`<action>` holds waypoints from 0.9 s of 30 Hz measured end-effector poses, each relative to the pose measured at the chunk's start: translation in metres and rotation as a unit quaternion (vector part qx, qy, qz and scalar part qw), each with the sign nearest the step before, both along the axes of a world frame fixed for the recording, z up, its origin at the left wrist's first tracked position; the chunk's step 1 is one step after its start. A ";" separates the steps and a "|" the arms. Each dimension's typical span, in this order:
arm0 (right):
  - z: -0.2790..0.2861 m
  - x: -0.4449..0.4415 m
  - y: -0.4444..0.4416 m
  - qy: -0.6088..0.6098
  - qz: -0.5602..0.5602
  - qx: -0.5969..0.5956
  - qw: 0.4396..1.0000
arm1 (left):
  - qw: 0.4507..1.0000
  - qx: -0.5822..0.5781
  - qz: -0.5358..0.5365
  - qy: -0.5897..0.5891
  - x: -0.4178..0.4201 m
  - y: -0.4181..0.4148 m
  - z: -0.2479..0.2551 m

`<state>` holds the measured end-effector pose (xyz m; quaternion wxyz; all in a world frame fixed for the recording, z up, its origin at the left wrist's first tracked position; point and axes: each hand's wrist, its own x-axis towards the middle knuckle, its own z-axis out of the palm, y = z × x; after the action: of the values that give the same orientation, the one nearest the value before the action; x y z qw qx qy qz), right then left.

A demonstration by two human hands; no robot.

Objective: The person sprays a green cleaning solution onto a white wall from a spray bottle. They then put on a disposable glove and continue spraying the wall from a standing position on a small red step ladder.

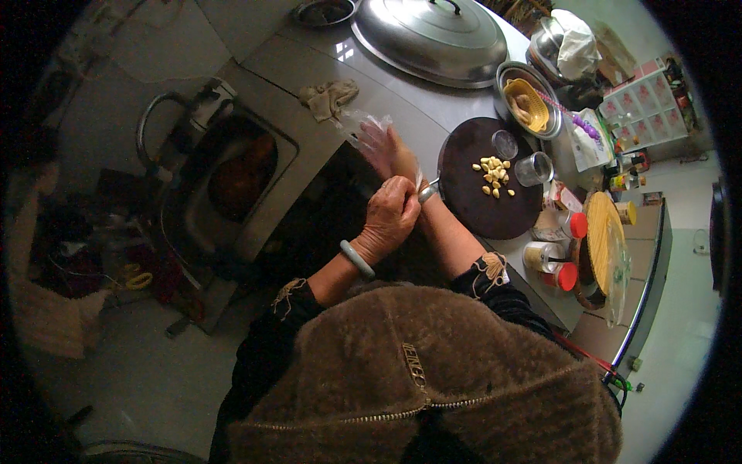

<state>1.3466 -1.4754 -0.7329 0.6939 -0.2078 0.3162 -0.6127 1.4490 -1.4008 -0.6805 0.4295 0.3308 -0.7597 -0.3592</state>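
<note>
My left hand [393, 207] pinches the cuff of a clear plastic disposable glove [352, 123] at my right wrist. Inside that glove is my right hand [395, 155], fingers stretched out and nothing in its grasp. Loose film stands out past the fingertips. To the right of my right hand lies a dark round cutting board [461, 211], bearing a small pile of peeled garlic cloves [494, 171]. A clear jar [533, 168] rests at the board's right edge, with a clear round lid [504, 144] beside it on the board.
A crumpled cloth [329, 100] lies beyond the glove. Behind it sits a large metal pot lid [429, 43]. A metal bowl [503, 75] holds a yellow plastic basket [539, 110]. Red-lidded jars [559, 225] stand right of the board. At left is a sink [197, 203] with a curved faucet [142, 127].
</note>
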 end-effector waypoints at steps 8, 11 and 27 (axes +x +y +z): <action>0.021 0.005 -0.002 0.019 -0.032 -0.001 0.999 | 0.998 0.059 -0.024 0.006 0.001 0.001 0.004; 0.021 -0.004 -0.004 0.030 0.007 -0.002 1.000 | 0.998 0.064 -0.027 0.012 0.001 0.002 0.002; 0.012 0.003 -0.030 -0.060 -0.102 0.026 0.993 | 0.994 0.102 -0.030 0.034 0.005 0.001 0.010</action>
<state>1.3497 -1.5051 -0.7208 0.6509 -0.1192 0.3097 -0.6828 1.4539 -1.4002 -0.6706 0.4086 0.3371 -0.7137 -0.4584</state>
